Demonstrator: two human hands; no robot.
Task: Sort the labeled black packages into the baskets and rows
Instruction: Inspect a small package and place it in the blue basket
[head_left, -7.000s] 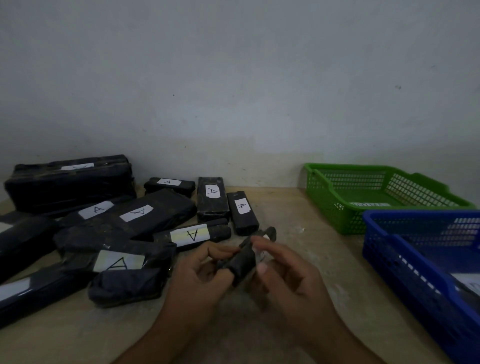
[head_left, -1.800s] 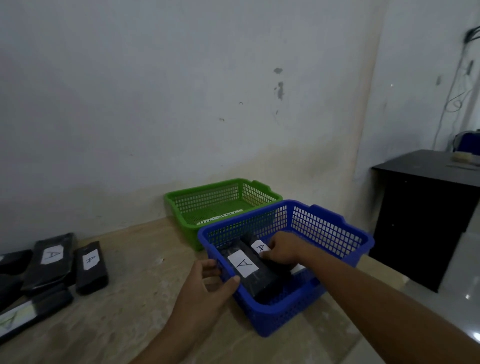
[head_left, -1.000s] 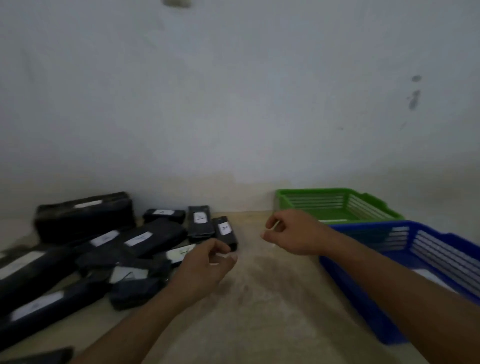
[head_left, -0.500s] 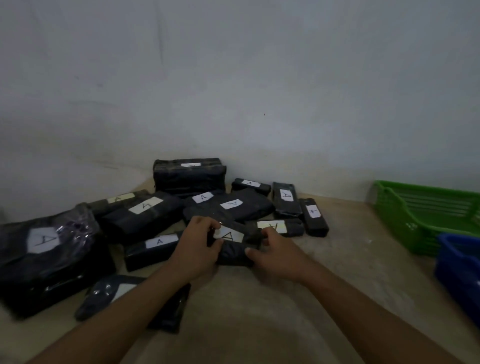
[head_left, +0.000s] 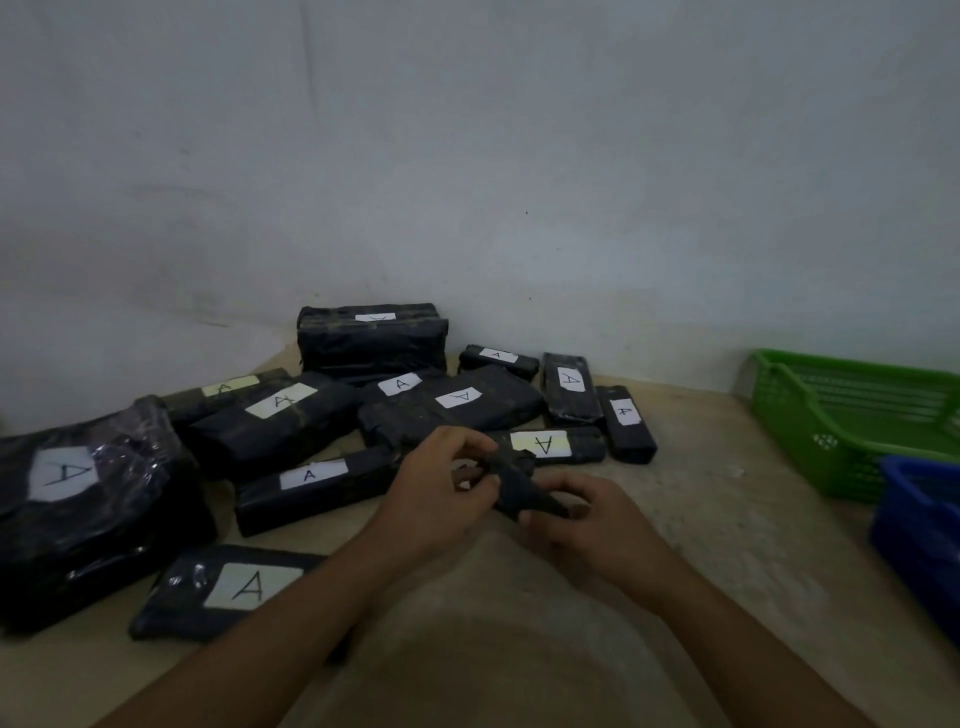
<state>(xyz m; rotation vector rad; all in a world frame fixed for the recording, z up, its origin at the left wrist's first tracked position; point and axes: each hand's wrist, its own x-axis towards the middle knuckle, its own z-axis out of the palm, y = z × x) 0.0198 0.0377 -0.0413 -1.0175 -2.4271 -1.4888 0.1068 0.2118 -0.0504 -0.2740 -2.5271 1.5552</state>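
The left hand (head_left: 441, 491) and right hand (head_left: 589, 514) each pinch one end of a small black package (head_left: 517, 486) held between them, its label out of sight, so a loose fingertip hold could drop it among the A-labeled packages (head_left: 582, 448) just beyond the grip.

Both bare forearms reach in from the near edge of the bench (head_left: 717, 525) and meet over its middle. The left hand (head_left: 441, 491) and right hand (head_left: 589, 517) face each other, fingers curled, gripping opposite ends of one small black package (head_left: 515, 486).
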